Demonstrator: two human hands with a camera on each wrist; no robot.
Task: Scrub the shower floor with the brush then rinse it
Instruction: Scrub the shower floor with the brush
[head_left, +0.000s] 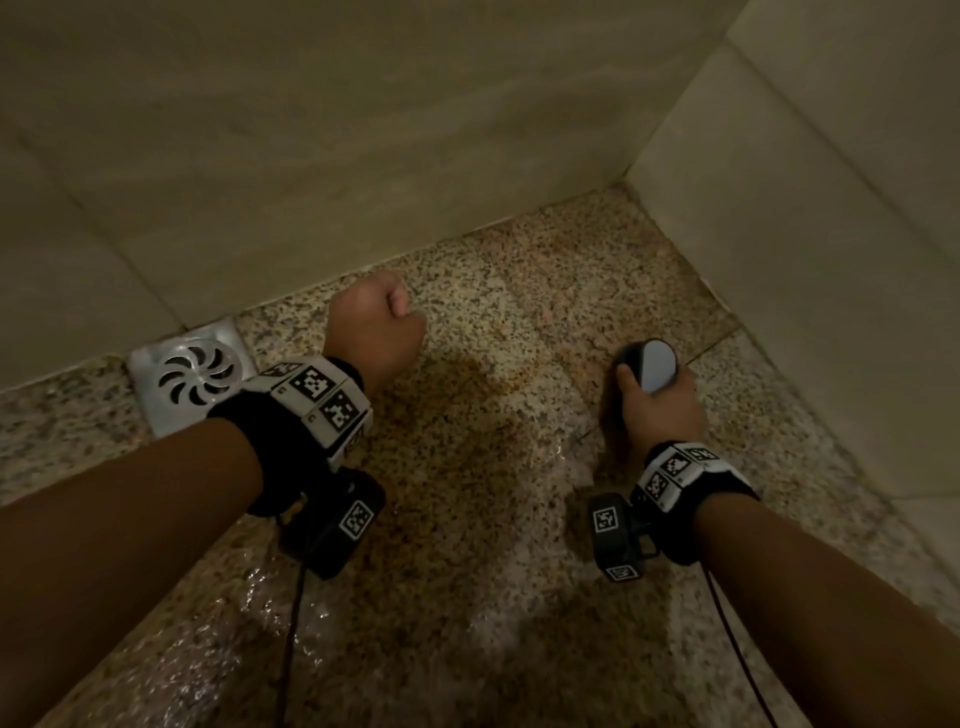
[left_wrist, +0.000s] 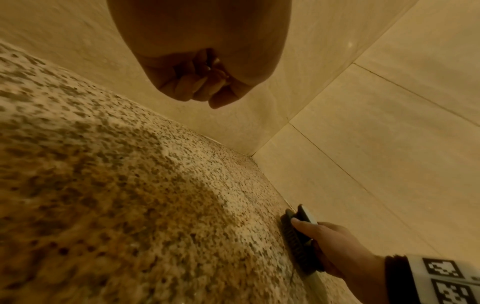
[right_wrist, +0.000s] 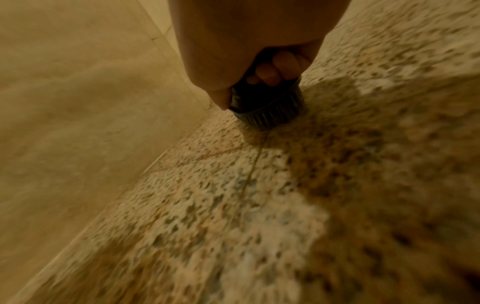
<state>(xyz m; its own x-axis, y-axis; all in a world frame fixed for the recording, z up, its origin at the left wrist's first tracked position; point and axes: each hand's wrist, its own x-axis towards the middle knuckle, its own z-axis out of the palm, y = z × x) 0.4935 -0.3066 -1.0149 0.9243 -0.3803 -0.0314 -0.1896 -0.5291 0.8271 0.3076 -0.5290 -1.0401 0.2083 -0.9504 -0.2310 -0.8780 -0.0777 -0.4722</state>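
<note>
The shower floor (head_left: 493, 493), speckled stone, fills the lower half of the head view and shines wet toward the bottom centre; treat it as hard and slippery. Tiled walls (head_left: 363, 156) close the upper frame, meeting at a corner in the upper right. A metal drain (head_left: 192, 376) sits at the left, against the wall foot.

The brush (head_left: 647, 371) stands at right of centre, bristles down on the floor, near the right wall. Judge it light and rigid, with stiff bristles; hold it by the dark body beneath its pale round cap.

Your right hand (head_left: 660, 410) wraps that body, fingers (right_wrist: 270, 71) curled tight around it. Your left hand (head_left: 376, 332), at centre, is a closed fist above the floor, holding nothing visible.
</note>
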